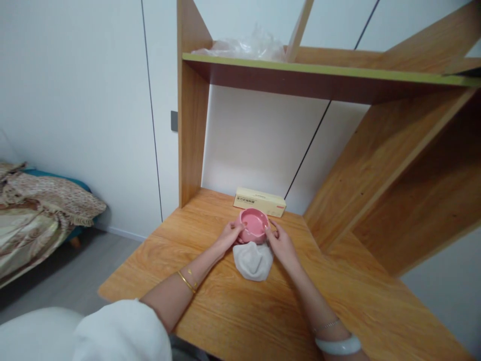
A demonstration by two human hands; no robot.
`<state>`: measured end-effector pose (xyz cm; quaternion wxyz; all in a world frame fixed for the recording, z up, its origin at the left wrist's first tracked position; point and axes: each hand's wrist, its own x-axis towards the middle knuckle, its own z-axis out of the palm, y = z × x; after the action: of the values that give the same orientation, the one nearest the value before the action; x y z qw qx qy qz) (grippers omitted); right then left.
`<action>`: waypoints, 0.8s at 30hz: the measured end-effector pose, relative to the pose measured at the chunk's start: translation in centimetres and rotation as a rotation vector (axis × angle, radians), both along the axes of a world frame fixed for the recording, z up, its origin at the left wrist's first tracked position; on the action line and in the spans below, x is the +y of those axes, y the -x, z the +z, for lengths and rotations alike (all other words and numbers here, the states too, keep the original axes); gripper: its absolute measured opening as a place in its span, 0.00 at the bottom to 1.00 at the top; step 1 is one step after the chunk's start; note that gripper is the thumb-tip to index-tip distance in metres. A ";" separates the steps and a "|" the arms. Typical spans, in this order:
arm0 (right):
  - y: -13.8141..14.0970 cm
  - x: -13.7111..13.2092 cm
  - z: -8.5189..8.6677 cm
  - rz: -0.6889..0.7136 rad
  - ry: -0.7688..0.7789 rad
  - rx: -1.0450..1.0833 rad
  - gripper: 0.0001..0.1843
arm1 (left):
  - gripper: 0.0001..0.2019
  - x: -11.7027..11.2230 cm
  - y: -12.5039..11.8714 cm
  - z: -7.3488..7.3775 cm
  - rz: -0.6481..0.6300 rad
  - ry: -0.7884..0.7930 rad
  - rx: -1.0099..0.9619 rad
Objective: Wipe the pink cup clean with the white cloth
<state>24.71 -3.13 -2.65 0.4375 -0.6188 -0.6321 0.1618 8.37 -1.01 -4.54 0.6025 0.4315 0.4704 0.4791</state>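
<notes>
Between my two hands is a pink bowl, tilted a little so that its inside faces me. My left hand grips its left rim, thumb on the inner side. On the opposite side my right hand closes round the right rim, with the thumb toward the inside. A crumpled white cloth lies on the wooden desk just in front of the bowl, close to both hands. The fingers under the bowl are partly hidden.
Behind the bowl stands a long cream box with printed writing. Above runs a wooden shelf carrying a clear plastic bag. Wooden side panels rise at left and right. A bed with a patterned cover is far left.
</notes>
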 end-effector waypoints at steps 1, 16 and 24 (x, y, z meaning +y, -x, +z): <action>0.2 0.1 0.1 -0.002 0.010 -0.019 0.31 | 0.22 -0.1 -0.1 0.0 -0.005 -0.006 0.002; -6.9 0.9 2.0 -0.407 0.103 -0.280 0.22 | 0.20 0.1 0.3 0.0 -0.063 -0.093 0.030; -10.4 0.6 0.2 -0.555 0.249 -0.354 0.19 | 0.18 0.3 0.3 -0.3 -0.075 -0.164 0.140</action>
<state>35.15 -2.56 -2.49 0.2698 -0.8341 -0.4812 0.0025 8.05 -0.76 -4.82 0.5484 0.5291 0.4542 0.4615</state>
